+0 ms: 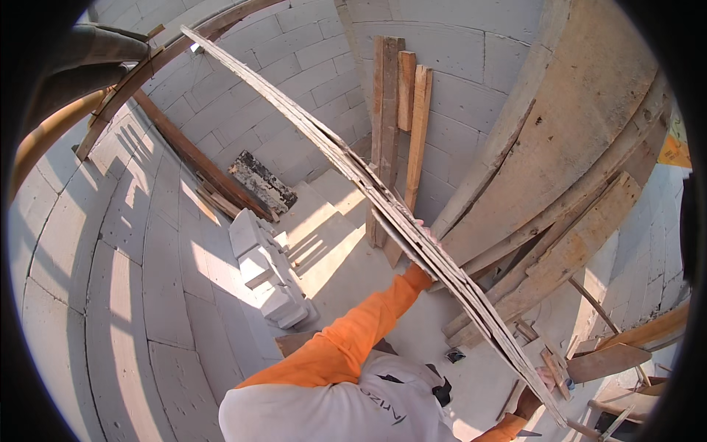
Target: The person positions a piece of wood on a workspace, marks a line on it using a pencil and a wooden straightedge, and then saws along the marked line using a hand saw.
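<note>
A long bundle of thin, pale wooden boards (331, 144) slants across the view from upper left to lower right, seen nearly edge-on with split, rough edges. My left hand (426, 230) grips it near the middle; pinkish fingertips show past its far edge, and the boards hide the rest of the hand. Toward the lower right end, my right hand (529, 402) is closed on the same bundle, its fingers (546, 377) showing on the other side. Both sleeves are orange.
White block walls (118, 287) enclose the space. Timber planks (384, 118) lean upright in the far corner, and large worn panels (567, 132) lean at the right. White blocks (269, 272) are stacked on the left floor. Wood scraps (607, 362) lie at lower right. Large pipes (96, 48) are at upper left.
</note>
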A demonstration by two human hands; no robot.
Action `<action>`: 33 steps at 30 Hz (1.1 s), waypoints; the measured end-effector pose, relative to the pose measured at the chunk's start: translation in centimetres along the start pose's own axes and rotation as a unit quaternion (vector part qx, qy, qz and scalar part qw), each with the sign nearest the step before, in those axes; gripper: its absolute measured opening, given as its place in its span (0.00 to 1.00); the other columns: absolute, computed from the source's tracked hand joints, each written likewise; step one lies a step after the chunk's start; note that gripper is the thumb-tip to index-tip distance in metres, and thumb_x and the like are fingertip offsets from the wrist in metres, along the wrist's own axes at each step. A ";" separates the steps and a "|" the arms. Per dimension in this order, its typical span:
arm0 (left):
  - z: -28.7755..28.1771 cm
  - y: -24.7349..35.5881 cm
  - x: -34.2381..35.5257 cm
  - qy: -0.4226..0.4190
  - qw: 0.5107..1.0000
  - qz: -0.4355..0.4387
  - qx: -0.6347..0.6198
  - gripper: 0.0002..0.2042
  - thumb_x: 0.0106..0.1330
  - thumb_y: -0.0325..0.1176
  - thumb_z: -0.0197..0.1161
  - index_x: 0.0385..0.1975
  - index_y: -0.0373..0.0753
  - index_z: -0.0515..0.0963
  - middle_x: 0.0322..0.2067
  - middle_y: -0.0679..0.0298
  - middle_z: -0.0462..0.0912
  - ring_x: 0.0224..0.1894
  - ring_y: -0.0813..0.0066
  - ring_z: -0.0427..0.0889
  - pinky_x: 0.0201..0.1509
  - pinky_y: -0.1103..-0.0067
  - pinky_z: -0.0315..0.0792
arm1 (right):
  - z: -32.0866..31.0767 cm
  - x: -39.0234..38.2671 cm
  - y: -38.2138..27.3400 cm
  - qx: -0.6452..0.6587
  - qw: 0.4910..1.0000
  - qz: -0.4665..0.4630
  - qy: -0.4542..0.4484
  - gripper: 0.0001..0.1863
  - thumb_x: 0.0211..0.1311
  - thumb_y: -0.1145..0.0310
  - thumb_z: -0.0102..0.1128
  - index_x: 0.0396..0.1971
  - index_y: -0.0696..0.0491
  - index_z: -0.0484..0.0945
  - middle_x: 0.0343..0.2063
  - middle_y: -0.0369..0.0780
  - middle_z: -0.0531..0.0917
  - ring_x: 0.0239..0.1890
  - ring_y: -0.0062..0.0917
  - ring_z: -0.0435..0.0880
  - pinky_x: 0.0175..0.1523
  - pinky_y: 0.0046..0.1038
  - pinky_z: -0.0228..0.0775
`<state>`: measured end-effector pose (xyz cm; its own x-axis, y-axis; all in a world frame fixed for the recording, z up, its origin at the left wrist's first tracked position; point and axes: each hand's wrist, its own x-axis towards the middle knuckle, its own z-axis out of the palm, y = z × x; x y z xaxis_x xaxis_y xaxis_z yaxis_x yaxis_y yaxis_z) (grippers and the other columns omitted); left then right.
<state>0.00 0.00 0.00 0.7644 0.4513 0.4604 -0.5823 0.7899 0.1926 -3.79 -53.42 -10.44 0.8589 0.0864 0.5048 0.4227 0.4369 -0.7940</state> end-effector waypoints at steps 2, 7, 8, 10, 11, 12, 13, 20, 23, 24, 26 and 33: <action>-0.8 -2.2 -1.8 0.008 0.999 -0.035 -0.028 0.29 0.76 0.54 0.54 0.67 0.40 0.66 0.47 0.55 0.79 0.51 0.56 0.79 0.62 0.57 0.70 | 0.4 -0.4 -2.3 -0.078 0.995 -0.066 0.008 0.09 0.68 0.66 0.62 0.39 0.57 0.78 0.39 0.45 0.82 0.45 0.36 0.80 0.55 0.39 0.74; -8.6 0.4 -7.1 -0.095 0.991 -0.066 -0.069 0.25 0.80 0.47 0.44 0.70 0.39 0.64 0.53 0.54 0.78 0.57 0.55 0.76 0.69 0.54 0.60 | 9.8 4.6 -12.6 -0.196 0.981 0.001 0.016 0.22 0.67 0.50 0.58 0.32 0.59 0.80 0.31 0.49 0.84 0.37 0.35 0.79 0.50 0.36 0.72; -11.1 0.8 -7.8 -0.176 0.973 -0.105 -0.110 0.25 0.82 0.47 0.40 0.71 0.40 0.63 0.56 0.53 0.79 0.59 0.56 0.76 0.70 0.54 0.58 | 9.7 5.6 -12.0 -0.151 0.988 -0.024 -0.005 0.23 0.67 0.50 0.59 0.30 0.59 0.82 0.32 0.50 0.86 0.37 0.35 0.80 0.50 0.36 0.71; -13.1 4.3 -14.1 0.130 0.987 -0.090 0.010 0.25 0.82 0.47 0.40 0.71 0.40 0.63 0.56 0.53 0.79 0.59 0.56 0.76 0.70 0.54 0.58 | 9.7 4.7 -12.8 -0.175 0.984 0.037 -0.009 0.25 0.67 0.49 0.61 0.30 0.60 0.86 0.33 0.51 0.89 0.38 0.37 0.82 0.50 0.36 0.71; -13.2 7.0 -16.0 0.265 0.954 -0.100 0.099 0.25 0.82 0.47 0.40 0.71 0.40 0.63 0.56 0.53 0.79 0.59 0.55 0.76 0.70 0.54 0.58 | 9.8 4.7 -12.3 -0.160 0.987 0.028 -0.014 0.25 0.67 0.49 0.61 0.30 0.60 0.87 0.33 0.51 0.89 0.39 0.37 0.83 0.51 0.36 0.71; -13.5 8.5 -17.7 0.366 0.910 -0.116 0.158 0.25 0.82 0.47 0.40 0.71 0.40 0.63 0.56 0.53 0.79 0.59 0.55 0.76 0.70 0.54 0.58 | 10.1 4.6 -12.2 -0.189 0.980 0.043 -0.031 0.26 0.66 0.48 0.62 0.31 0.60 0.87 0.34 0.50 0.90 0.39 0.37 0.84 0.52 0.36 0.71; -13.8 9.7 -19.4 0.440 0.865 -0.137 0.199 0.25 0.82 0.47 0.40 0.71 0.40 0.63 0.56 0.53 0.78 0.59 0.55 0.76 0.70 0.54 0.59 | 10.3 4.6 -12.3 -0.217 0.973 0.060 -0.052 0.26 0.65 0.47 0.63 0.31 0.60 0.88 0.34 0.50 0.90 0.40 0.37 0.84 0.53 0.36 0.71; -16.8 16.3 -23.3 0.561 0.758 -0.206 0.262 0.26 0.82 0.48 0.40 0.71 0.40 0.63 0.57 0.53 0.78 0.60 0.55 0.76 0.70 0.53 0.60 | 16.9 6.5 -11.4 -0.265 0.950 0.107 -0.126 0.15 0.62 0.60 0.71 0.30 0.60 0.88 0.35 0.50 0.90 0.43 0.39 0.86 0.55 0.36 0.73; -18.3 17.8 -23.4 0.576 0.743 -0.218 0.261 0.26 0.82 0.49 0.40 0.71 0.40 0.63 0.58 0.53 0.78 0.60 0.54 0.75 0.70 0.53 0.60 | 20.0 7.3 -9.5 -0.281 0.941 0.117 -0.149 0.17 0.63 0.58 0.69 0.30 0.60 0.88 0.36 0.48 0.90 0.43 0.38 0.87 0.55 0.37 0.74; -18.9 18.0 -23.4 0.580 0.740 -0.222 0.259 0.26 0.82 0.49 0.40 0.71 0.40 0.63 0.58 0.53 0.78 0.61 0.54 0.75 0.70 0.53 0.60 | 21.0 7.6 -9.0 -0.290 0.936 0.114 -0.164 0.16 0.63 0.58 0.69 0.31 0.58 0.88 0.36 0.46 0.91 0.42 0.37 0.87 0.56 0.37 0.75; -19.8 18.7 -23.0 0.583 0.736 -0.227 0.259 0.26 0.82 0.49 0.40 0.72 0.40 0.63 0.58 0.53 0.78 0.61 0.54 0.75 0.70 0.53 0.60 | 22.8 7.8 -7.9 -0.301 0.929 0.102 -0.192 0.14 0.63 0.58 0.69 0.32 0.55 0.89 0.37 0.41 0.91 0.41 0.34 0.88 0.57 0.37 0.76; -22.1 19.8 -22.8 0.602 0.713 -0.255 0.255 0.27 0.81 0.50 0.40 0.72 0.40 0.62 0.59 0.53 0.77 0.61 0.53 0.75 0.69 0.53 0.61 | 30.3 10.7 -5.7 -0.373 0.889 0.097 -0.245 0.14 0.48 0.60 0.76 0.36 0.49 0.91 0.35 0.35 0.91 0.39 0.31 0.88 0.61 0.40 0.74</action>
<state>-22.81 14.52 -25.80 0.4178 0.4316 -0.7995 0.0659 0.8633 0.5004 -5.78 -27.79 9.72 0.7841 0.5559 0.2760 0.5125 -0.3291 -0.7931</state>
